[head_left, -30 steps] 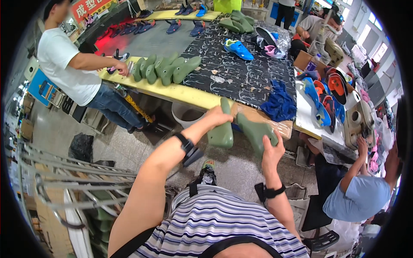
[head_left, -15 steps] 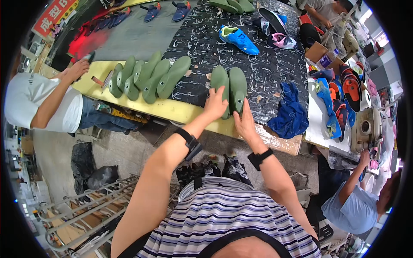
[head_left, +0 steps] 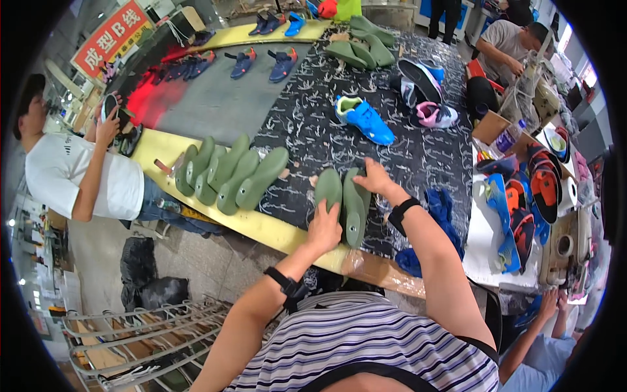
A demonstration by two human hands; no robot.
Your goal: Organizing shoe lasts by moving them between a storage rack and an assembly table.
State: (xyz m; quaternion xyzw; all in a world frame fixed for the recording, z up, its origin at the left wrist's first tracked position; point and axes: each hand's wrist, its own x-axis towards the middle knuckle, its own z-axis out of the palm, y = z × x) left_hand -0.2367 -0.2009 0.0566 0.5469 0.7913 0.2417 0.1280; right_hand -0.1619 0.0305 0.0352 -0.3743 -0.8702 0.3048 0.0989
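Two green shoe lasts lie side by side near the table's front edge, toes pointing away from me. My left hand [head_left: 324, 227] is closed over the heel end of the left shoe last [head_left: 328, 186], hiding that end. At the toe of the right shoe last [head_left: 353, 209] is my right hand [head_left: 380, 179], its thumb and fingers apart and touching the toe's right side. That last looks tipped slightly onto its side, with a small hole showing near its heel. To the left, a row of several green shoe lasts [head_left: 261, 179] leans together along the yellow table edge.
Beyond my hands lie a blue sneaker [head_left: 366, 119], a pink-and-white shoe [head_left: 436, 114] and more green lasts [head_left: 366, 49]. A dark blue cloth [head_left: 443, 219] is beside my right forearm. Co-workers stand left and sit right. A metal rack [head_left: 150, 340] is at lower left.
My right hand has moved from the heel of the right last up to its toe, and that last has tipped. My left hand has closed over the left last's heel. The view has tilted up.
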